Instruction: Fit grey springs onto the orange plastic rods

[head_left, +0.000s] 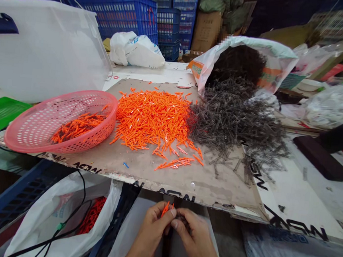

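My left hand (154,225) is closed on small orange plastic pieces (166,208), whose tips poke up between thumb and fingers. Against it, my right hand (193,231) has its fingers curled in a pinch; what they hold, if anything, is hidden. Both hands are over my lap, just below the table's front edge. On the table (155,181) lies a heap of slim orange plastic pieces (154,119), with a few strewn in front. To its right spreads a pile of dark coil springs (235,114), which spills from a white woven sack (281,60).
A pink perforated basket (98,138) with orange pieces stands left of the heap. Behind it is a large translucent bin (46,45). Below the table edge, an open white sack (40,221) holds red pieces, with black cables (60,231) across it. Blue crates (127,12) stand behind.
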Demonstrator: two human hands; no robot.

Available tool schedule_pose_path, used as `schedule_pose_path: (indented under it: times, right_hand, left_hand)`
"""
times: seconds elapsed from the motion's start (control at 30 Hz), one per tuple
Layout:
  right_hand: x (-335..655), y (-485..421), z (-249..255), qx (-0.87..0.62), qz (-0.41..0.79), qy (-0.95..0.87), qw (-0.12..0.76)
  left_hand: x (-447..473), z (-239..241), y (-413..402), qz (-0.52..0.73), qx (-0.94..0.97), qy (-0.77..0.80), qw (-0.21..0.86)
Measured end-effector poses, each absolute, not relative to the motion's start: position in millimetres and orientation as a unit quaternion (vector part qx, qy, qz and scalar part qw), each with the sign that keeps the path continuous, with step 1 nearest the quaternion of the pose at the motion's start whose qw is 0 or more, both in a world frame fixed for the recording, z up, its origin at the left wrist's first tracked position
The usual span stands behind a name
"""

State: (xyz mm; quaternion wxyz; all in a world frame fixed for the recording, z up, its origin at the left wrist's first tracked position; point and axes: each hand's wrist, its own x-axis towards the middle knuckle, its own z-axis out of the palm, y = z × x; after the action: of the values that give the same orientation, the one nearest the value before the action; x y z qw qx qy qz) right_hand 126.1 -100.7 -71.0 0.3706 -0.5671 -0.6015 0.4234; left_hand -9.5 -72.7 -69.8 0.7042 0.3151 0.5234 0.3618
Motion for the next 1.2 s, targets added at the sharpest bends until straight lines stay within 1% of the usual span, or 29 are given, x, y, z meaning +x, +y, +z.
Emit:
schedule_pose_path:
  times: [0.23, 0.5, 0.7, 0.93, 1.1, 1.2]
  right_hand:
    - [126, -98, -88, -0.559, 0.425, -0.611, 0.366]
    - [128, -94, -93, -0.561, 0.449, -0.596, 0.359]
    - [134, -87, -104, -0.540, 0.478, -0.577, 0.384]
    - [139, -85, -110, -0.566, 0.491, -0.559, 0.356]
    - [141, -83, -102, -0.574, 0.439, -0.594, 0.354]
    - [140, -81, -88, -0.552, 0.447, -0.598, 0.370]
  left_hand:
    - [-8, -73, -72, 0.362, 0.292, 0.531, 0.708]
    - [-6, -78, -69, 0.365, 0.295, 0.523, 0.711]
    - [-2, -84, -68, 0.362, 0.303, 0.536, 0.699]
    - [6, -97, -68, 0.364, 0.322, 0.530, 0.695]
    - [10, -83, -64, 0.372, 0.342, 0.536, 0.677]
    - [8, -74, -60, 0.389, 0.332, 0.521, 0.683]
